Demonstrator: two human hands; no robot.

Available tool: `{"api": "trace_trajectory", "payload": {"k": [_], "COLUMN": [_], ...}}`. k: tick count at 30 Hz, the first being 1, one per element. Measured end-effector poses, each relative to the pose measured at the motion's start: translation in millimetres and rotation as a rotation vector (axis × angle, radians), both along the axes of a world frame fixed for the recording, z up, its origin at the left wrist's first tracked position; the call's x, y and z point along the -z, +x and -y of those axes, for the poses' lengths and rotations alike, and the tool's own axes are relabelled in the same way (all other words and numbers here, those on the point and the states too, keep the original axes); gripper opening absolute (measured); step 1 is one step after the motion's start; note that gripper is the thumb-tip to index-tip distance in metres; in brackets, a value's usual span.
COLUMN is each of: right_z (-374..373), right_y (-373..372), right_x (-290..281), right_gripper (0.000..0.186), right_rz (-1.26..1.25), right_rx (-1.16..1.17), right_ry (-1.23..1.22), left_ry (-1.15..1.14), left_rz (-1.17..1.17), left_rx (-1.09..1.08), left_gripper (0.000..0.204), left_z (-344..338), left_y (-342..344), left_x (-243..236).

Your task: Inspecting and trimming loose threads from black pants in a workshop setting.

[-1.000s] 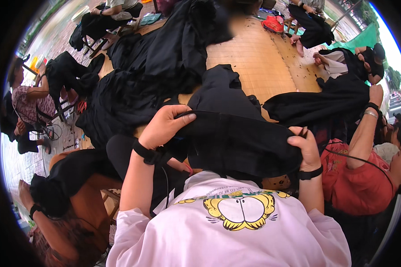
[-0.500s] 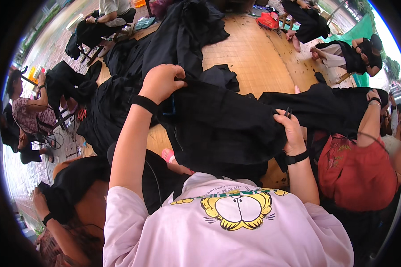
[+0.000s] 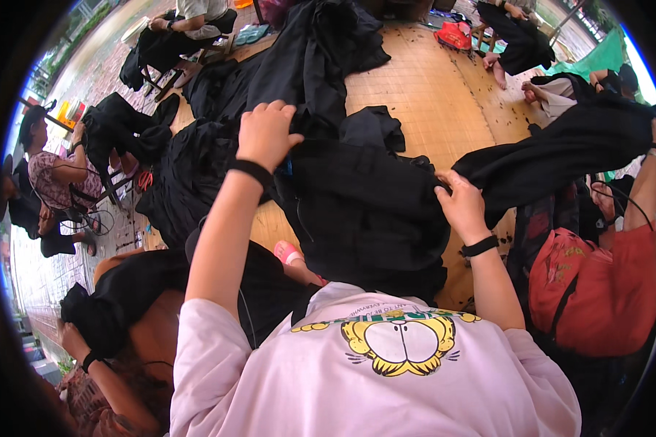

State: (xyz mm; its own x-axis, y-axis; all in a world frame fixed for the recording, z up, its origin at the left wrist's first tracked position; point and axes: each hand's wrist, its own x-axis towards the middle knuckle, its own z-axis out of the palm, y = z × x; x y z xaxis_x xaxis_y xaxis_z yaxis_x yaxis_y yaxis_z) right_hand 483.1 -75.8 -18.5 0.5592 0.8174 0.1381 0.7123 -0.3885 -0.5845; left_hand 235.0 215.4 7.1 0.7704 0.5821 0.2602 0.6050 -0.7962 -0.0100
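A black garment [image 3: 364, 211] with a zip on one side spreads across my lap, between my two hands. My left hand [image 3: 266, 135] is at its upper left edge, fingers bent over the cloth and thumb pointing right. A small blue bit shows under that wrist. My right hand [image 3: 461, 204] pinches the garment's right edge between thumb and fingers. Any tool in that hand is hidden. Heaped black cloth [image 3: 197, 167] lies beyond my left hand.
On the right, a person in red [image 3: 583, 291] lifts a long piece of black cloth [image 3: 561, 149]. Seated people with dark cloth surround the tan mat [image 3: 423, 95]. A red bag [image 3: 453, 36] stands at its far side. Another person's arm [image 3: 109, 379] is at lower left.
My right hand has shifted slightly left and turned; the dark pointed tool seen by its fingers no longer shows. My left thumb has spread from the fingers. The neighbour's cloth has risen.
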Motion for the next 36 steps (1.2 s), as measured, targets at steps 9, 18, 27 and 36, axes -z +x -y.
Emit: {"api": "trace_trajectory", "payload": {"k": [9, 18, 27, 36], "right_z": [-42, -55, -57, -70], "right_y": [-58, -69, -70, -61], "right_x": [-54, -37, -24, -59], "right_gripper": [0.027, 0.012, 0.013, 0.015], "right_rz": [0.084, -0.007, 0.019, -0.348], "right_rx": [-0.537, -0.53, -0.59, -0.501], "right_ry": [0.03, 0.01, 0.065, 0.074], "left_ry": [-0.8, -1.102, -1.069, -1.566], "left_rz": [0.718, 0.454, 0.676, 0.873], "left_rx": [-0.011, -0.349, -0.441, -0.226], "left_gripper": [0.006, 0.038, 0.033, 0.022], "left_z": [163, 165, 171, 164], "left_y": [-13, -27, -9, -9], "left_x": [19, 31, 35, 47]}}
